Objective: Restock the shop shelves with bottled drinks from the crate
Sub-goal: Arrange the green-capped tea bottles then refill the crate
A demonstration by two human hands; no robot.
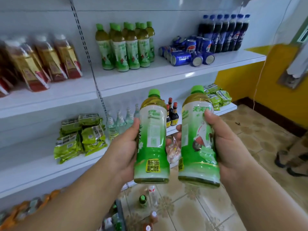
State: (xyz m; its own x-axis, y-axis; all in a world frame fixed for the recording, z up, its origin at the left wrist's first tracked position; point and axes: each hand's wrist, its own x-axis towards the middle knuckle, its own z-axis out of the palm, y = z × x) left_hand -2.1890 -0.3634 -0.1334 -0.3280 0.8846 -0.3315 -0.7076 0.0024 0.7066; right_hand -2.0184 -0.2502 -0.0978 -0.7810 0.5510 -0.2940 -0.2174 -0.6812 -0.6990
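Pepsi logos mark the blue cans (pixel 186 53) and dark bottles (pixel 225 33) — green bottles' Chinese print (pixel 202 109) stays unclear.

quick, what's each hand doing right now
Left hand: closed around a green-capped tea bottle, held upright.
Right hand: closed around a second green tea bottle, tilted slightly.

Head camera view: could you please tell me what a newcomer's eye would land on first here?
First, the two green-capped tea bottles held upright in the centre foreground, one in the left hand and one in the right hand. Behind them, matching green tea bottles cluster on the upper shelf, with blue cans beside them to the right.
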